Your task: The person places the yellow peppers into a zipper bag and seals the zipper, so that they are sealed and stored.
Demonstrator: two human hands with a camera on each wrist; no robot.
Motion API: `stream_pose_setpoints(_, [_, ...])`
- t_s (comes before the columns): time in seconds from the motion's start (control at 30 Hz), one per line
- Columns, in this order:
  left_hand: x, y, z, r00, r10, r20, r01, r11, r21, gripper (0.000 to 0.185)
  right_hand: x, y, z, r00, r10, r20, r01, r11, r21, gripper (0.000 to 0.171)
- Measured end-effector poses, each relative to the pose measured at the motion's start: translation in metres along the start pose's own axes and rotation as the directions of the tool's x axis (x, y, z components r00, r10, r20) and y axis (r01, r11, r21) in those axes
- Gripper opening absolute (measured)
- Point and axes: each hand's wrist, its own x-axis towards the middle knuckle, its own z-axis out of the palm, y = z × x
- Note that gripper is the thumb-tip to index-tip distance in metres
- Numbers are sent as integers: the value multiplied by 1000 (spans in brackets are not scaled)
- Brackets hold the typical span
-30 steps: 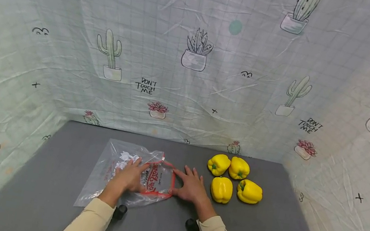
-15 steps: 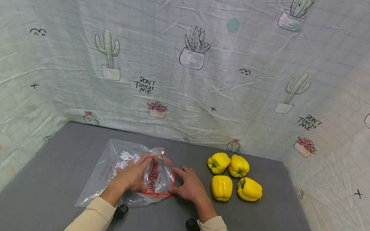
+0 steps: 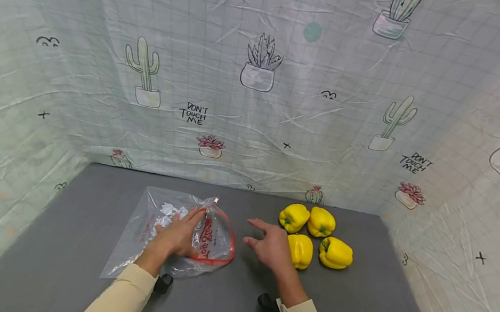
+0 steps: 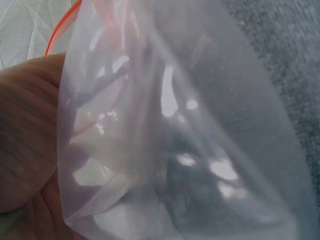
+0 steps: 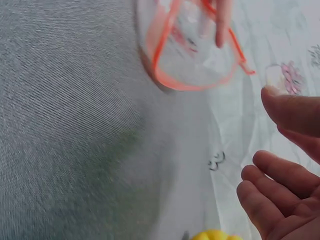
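A clear plastic zip bag (image 3: 218, 240) lies on the grey table, its red-edged mouth gaping toward the right. My left hand (image 3: 177, 234) holds the bag near that mouth, thumb on the near side and fingers spread on the far side. Clear film (image 4: 200, 150) covers part of the left palm in the left wrist view. Apart from the bag, my right hand (image 3: 270, 244) hovers between its mouth and a yellow bell pepper (image 3: 302, 252), partly hiding the pepper. In the right wrist view the right fingers (image 5: 265, 200) are loosely bent, with nothing between them.
More yellow bell peppers stand behind and to the right: one at the back (image 3: 293, 217), another beside it (image 3: 321, 222), and one farther right (image 3: 335, 253). A cactus-printed sheet (image 3: 254, 124) walls in the back and sides of the grey table (image 3: 49, 234).
My right hand has let go of the bag's red rim and moved right, toward the peppers. The bag's mouth has opened into a rounder loop. My left hand has stayed on the bag.
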Motion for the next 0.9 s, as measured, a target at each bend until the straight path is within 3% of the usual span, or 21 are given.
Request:
stream_pose_setpoints(0.23, [-1, -1, -2, 1000, -3, 8, 3, 1000, -7, 120, -9, 5, -14, 990, 85, -112, -77, 994, 78, 48])
stream_pose_setpoints(0.53, [1, -1, -2, 1000, -1, 17, 1, 1000, -12, 120, -17, 16, -29, 961, 137, -242, -112, 987, 112, 46])
stream_pose_setpoints(0.9, [0, 0, -1, 1000, 0, 24, 1, 1000, -10, 119, -29, 32, -42, 933, 185, -309, -136, 976, 173, 50])
